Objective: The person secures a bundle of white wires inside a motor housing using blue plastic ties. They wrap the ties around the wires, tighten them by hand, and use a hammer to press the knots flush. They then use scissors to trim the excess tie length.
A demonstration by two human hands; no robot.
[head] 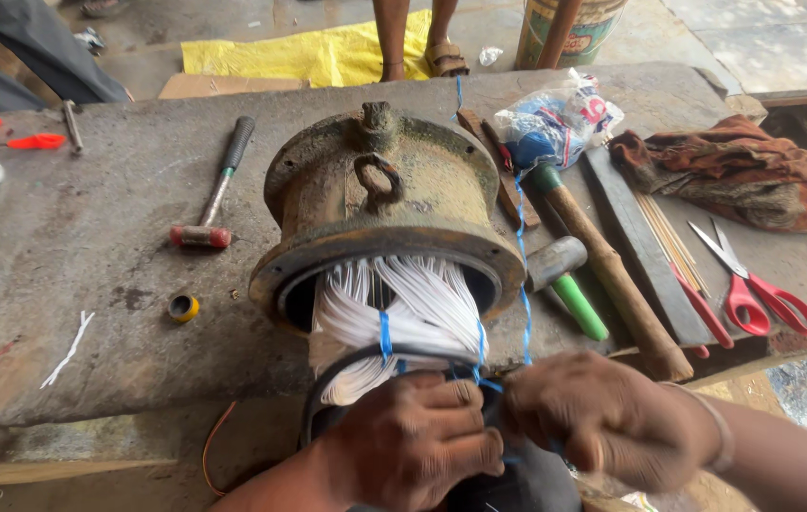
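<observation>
A rusty motor housing (394, 204) was laid on its side near the middle of the bench (90, 256), its open end turned toward the front edge. White windings (417, 313) were seen spilling from that opening, bound in places with blue cord (385, 337). The left hand (413, 441) was pressed, fingers curled together, against the lower part of the windings at the front edge. The right hand (602, 417) was closed just beside it, the cord pinched between its fingertips; a strand was stretched from there up over the housing toward the back edge.

A hammer (212, 190) was laid left of the housing, and a small yellow-rimmed ring (183, 307) nearer the front. To the right were placed a mallet (602, 270) with a wooden handle, a green-handled tool (569, 284) and red scissors (754, 289). A plastic bag (555, 118) and a brown rag (735, 171) were set toward the back right corner. Beyond the back edge, a yellow sheet (318, 52) and another person's feet (417, 52) could be seen on the floor.
</observation>
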